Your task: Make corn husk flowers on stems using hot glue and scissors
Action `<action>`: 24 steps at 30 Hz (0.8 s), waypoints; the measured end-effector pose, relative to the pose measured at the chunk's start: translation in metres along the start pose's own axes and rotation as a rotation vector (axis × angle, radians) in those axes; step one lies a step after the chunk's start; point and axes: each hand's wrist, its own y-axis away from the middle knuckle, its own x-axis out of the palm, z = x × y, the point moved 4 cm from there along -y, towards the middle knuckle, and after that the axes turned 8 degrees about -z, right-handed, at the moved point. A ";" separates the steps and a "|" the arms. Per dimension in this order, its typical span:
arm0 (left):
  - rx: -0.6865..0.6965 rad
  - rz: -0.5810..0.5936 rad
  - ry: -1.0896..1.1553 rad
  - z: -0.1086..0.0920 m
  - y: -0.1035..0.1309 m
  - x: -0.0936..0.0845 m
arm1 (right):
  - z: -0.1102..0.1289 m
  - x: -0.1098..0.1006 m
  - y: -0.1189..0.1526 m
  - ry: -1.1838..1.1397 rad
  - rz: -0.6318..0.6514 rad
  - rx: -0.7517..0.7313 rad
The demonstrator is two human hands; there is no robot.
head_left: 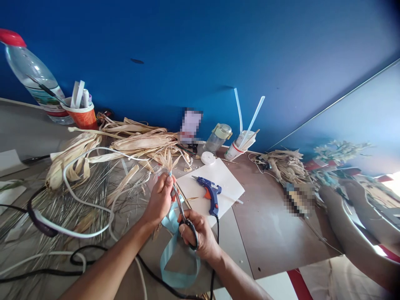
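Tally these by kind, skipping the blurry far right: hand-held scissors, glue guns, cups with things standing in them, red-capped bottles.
Hand-held scissors: 1
Glue gun: 1
Cups with things standing in them: 2 (orange cup, white cup)
Red-capped bottle: 1
Total: 5

The brownish table point(265, 233) before us carries bundled dried husks point(146, 141) along its back and scattered thin strands point(78, 206) across its left. Near the middle lies a white sheet point(231, 187); behind it stand a lidded clear jar point(215, 141) and a straw-filled paper cup point(231, 152).
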 end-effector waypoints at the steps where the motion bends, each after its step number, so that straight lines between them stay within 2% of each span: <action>1: -0.003 0.002 0.009 0.000 0.000 0.001 | 0.000 0.000 0.000 -0.009 0.009 -0.012; 8: -0.062 0.006 0.079 0.003 0.000 0.003 | 0.000 0.007 0.002 -0.124 0.109 -0.048; 13: -0.076 0.084 0.148 0.008 -0.004 0.003 | 0.003 0.008 0.002 -0.186 0.163 -0.037; 18: -0.036 0.040 0.123 0.011 -0.008 -0.005 | 0.006 0.005 0.000 -0.189 0.159 0.022; 24: -0.051 0.090 0.155 0.007 -0.008 -0.004 | 0.007 0.001 0.003 -0.233 0.172 0.087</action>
